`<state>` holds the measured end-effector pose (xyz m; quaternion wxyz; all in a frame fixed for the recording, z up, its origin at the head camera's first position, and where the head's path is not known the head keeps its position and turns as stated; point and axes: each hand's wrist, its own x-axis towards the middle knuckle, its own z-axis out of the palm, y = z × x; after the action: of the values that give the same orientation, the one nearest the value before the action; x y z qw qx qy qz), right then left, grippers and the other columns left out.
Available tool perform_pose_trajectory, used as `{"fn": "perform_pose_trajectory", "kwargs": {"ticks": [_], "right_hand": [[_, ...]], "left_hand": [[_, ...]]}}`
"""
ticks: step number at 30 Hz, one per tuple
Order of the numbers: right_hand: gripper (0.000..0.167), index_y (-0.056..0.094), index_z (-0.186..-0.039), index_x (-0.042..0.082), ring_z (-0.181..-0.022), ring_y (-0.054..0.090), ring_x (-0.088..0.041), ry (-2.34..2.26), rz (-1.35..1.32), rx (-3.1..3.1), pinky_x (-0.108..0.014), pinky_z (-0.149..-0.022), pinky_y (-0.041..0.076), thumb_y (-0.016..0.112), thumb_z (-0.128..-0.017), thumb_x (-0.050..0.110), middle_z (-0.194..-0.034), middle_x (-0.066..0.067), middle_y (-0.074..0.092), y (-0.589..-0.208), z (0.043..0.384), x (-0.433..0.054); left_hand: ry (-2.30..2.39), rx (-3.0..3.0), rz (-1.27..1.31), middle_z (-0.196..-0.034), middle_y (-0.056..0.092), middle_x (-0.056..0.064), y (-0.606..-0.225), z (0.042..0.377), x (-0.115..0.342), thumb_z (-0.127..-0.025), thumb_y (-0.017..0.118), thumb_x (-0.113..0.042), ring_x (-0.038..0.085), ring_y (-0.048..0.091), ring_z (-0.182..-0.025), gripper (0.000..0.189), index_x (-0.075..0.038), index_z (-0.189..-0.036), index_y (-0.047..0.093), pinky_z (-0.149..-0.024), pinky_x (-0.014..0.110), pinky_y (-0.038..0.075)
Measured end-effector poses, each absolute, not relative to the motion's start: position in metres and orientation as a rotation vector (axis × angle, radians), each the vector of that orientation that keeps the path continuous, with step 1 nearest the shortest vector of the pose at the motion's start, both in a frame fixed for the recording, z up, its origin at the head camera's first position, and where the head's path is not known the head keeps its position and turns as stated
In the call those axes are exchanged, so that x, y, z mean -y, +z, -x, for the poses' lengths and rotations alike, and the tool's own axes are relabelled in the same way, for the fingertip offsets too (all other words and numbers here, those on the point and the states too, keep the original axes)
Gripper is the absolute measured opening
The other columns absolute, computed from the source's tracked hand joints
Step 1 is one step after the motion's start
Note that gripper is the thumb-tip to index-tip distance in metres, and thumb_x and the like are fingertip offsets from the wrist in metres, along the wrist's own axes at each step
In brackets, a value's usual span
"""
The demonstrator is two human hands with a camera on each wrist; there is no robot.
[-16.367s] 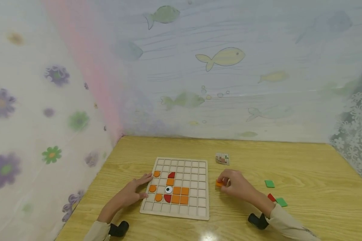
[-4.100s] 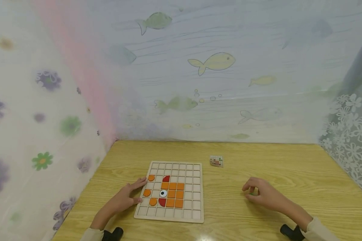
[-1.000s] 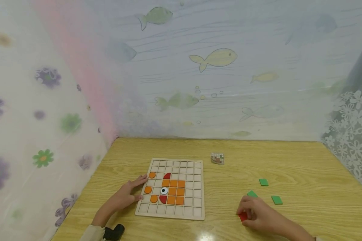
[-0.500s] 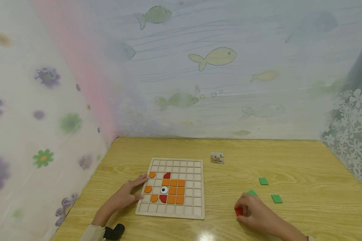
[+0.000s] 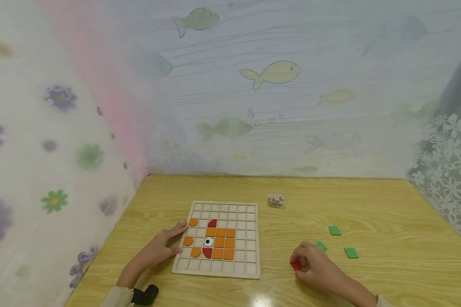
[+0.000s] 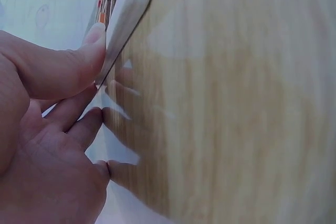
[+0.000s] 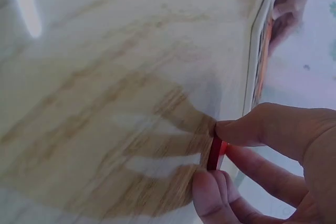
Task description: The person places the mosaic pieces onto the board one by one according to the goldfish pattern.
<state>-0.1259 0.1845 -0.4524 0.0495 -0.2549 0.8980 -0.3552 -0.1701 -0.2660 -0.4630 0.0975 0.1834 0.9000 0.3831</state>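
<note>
My left hand [image 5: 157,248] lies at the left edge of the wooden grid board [image 5: 249,268], thumb and fingertips touching its rim, fingers fairly straight. In the left wrist view the thumb [image 6: 96,38] is on the board's edge. Orange squares [image 5: 220,243], orange discs [image 5: 188,241], red curved pieces [image 5: 207,253] and a white eye piece [image 5: 208,242] sit in the board's cells. Right of the board, my right hand [image 5: 318,266] pinches a small red tile [image 5: 295,266] close to the table. The right wrist view shows this tile between thumb and fingers, its full shape partly hidden.
Three green tiles lie around the right hand: one [image 5: 320,245] just behind it, one [image 5: 334,230] farther back and one [image 5: 351,253] to the right. A small pattern card [image 5: 276,201] lies behind the board's right corner. Fabric walls [image 5: 230,149] border the wooden table [image 5: 369,204].
Over the last second my right hand has slid the red tile leftward, toward the board. Since the oldest frame, two orange squares have joined the board's upper row. The left hand stays in place.
</note>
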Motion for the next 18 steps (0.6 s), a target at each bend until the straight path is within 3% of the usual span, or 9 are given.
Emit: {"fn": "perform_pose_trajectory", "kwargs": {"ticks": [18], "right_hand": [[0.017, 0.066, -0.077, 0.012, -0.063, 0.042, -0.005, -1.083, 0.821, -2.797, -0.019, -0.051, 0.04, 0.068, -0.066, 0.0, -0.077, 0.004, 0.049, -0.4495, 0.1325, -0.1779]], "left_hand": [[1.128, -2.661, -0.534, -0.151, 0.03, 0.013, -0.4603, 0.1688, 0.2656, -0.086, 0.067, -0.009, 0.037, 0.019, -0.14, 0.063, -0.004, -0.143, 0.041, -0.11, 0.061, -0.002]]}}
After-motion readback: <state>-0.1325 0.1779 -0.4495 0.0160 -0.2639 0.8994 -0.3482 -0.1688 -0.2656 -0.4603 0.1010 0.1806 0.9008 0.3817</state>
